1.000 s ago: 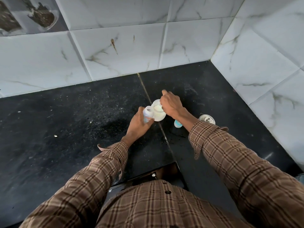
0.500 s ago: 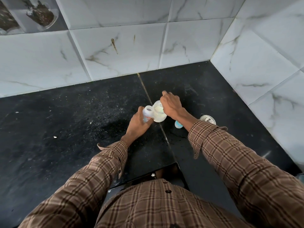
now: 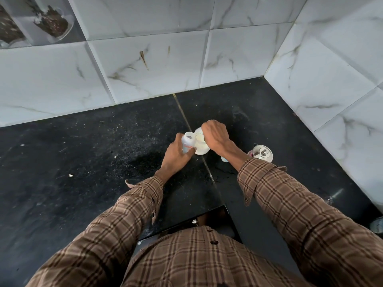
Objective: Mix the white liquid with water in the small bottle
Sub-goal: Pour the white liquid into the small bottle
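Observation:
My left hand [image 3: 176,156] grips a small white bottle [image 3: 188,141] with a red-marked label; its open mouth faces up. Touching it on the right is a pale cup [image 3: 200,145] holding white liquid, tilted toward the bottle's mouth. My right hand [image 3: 215,136] is closed on the cup's far rim and hides part of it. Both stand over the black stone counter [image 3: 103,162] near its seam.
A small blue-white cap [image 3: 224,159] lies under my right wrist. A shiny steel lidded container [image 3: 261,153] stands to the right of it. Marble-tiled walls [image 3: 145,59] close the back and right side. The counter's front edge has a notch [image 3: 213,218] near my body.
The cup has tipped a little further toward the bottle's mouth and my right hand has turned with it. The left hand and bottle stay in place.

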